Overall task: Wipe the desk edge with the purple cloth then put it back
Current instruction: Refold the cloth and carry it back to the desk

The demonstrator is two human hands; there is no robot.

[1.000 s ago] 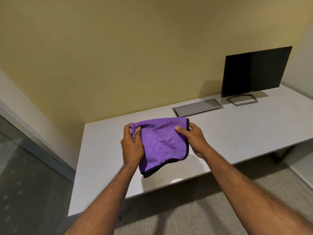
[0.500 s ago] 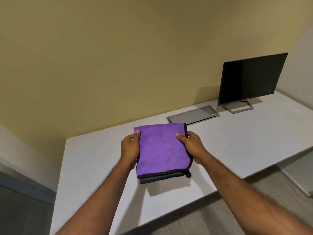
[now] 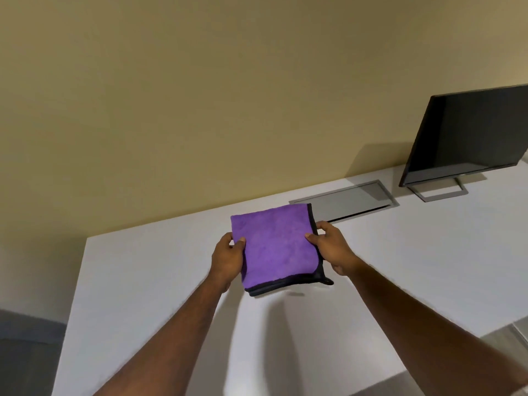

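The folded purple cloth (image 3: 275, 247) spans between both hands above the white desk (image 3: 143, 281). The left hand (image 3: 228, 260) pinches its 9 o'clock edge, and the right hand (image 3: 333, 247) pinches its 3 o'clock edge.

A dark monitor (image 3: 468, 138) stands right of a grey cable hatch (image 3: 344, 202), below a tan wall (image 3: 200, 95).

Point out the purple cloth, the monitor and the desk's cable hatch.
purple cloth (image 3: 275, 245): head view, middle of the folded top face.
monitor (image 3: 471, 132): head view, centre of the dark screen.
cable hatch (image 3: 347, 200): head view, middle of the grey lid set in the desk.
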